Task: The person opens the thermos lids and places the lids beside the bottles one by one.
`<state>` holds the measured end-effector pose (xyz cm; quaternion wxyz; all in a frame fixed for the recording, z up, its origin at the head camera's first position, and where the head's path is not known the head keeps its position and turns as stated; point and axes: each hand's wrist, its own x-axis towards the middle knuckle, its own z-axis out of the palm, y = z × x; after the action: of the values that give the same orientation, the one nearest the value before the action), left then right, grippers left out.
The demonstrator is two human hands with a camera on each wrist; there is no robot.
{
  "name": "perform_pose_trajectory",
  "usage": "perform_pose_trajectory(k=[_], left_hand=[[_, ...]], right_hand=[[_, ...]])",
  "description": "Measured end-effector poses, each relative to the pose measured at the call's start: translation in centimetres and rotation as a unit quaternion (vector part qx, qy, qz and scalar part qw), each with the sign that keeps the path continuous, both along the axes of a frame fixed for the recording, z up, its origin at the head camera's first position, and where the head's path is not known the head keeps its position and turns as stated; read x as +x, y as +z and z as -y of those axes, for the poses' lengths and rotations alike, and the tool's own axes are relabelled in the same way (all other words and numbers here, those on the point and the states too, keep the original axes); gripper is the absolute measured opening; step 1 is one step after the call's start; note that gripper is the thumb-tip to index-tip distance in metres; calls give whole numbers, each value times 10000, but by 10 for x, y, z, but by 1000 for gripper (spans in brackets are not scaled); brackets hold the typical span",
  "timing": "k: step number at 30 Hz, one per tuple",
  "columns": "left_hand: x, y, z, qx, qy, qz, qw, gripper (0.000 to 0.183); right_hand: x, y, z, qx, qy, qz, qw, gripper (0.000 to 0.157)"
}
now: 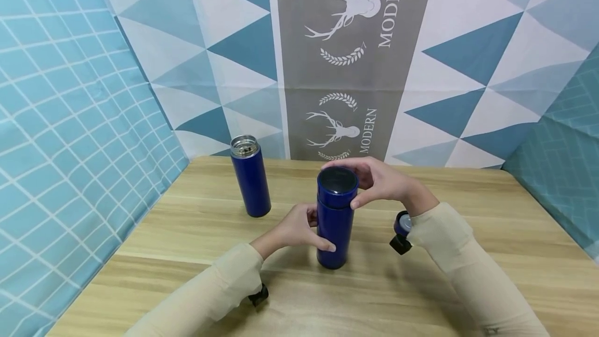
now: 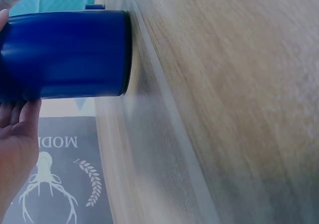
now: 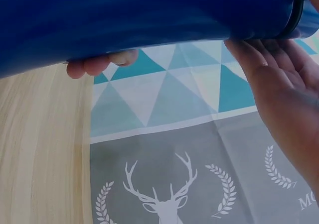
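Note:
A dark blue thermos flask [image 1: 335,233] stands on the table, slightly tilted in the head view, with a black-topped lid [image 1: 338,181] on it. My left hand [image 1: 301,230] grips its body from the left, thumb across the front. At the top, my right hand [image 1: 381,183] holds the lid, thumb on the near side and fingers behind. The flask's blue side [image 2: 70,55] fills part of the left wrist view. In the right wrist view, left-hand fingertips [image 3: 102,64] show beneath the flask.
Behind on the left stands a second blue flask [image 1: 252,183], lidless, its steel mouth showing. A small blue cap with a grey centre [image 1: 404,222] lies by my right sleeve, partly hidden. Patterned cloth [image 1: 341,77] hangs behind the wooden table [image 1: 196,222].

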<state>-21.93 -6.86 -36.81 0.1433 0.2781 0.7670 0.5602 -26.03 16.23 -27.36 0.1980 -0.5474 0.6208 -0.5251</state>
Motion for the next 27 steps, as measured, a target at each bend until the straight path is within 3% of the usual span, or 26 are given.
perform_pose_trajectory(k=[17,27], left_hand=[[-3,-1,1,-20,-19,-16,10000,56],[-2,0,0,-51,-48,-81,9999,57]], right_hand=[[-12,4,2,85,546,315,9980,72],[-7,1,0,8,448,17,9990,72]])
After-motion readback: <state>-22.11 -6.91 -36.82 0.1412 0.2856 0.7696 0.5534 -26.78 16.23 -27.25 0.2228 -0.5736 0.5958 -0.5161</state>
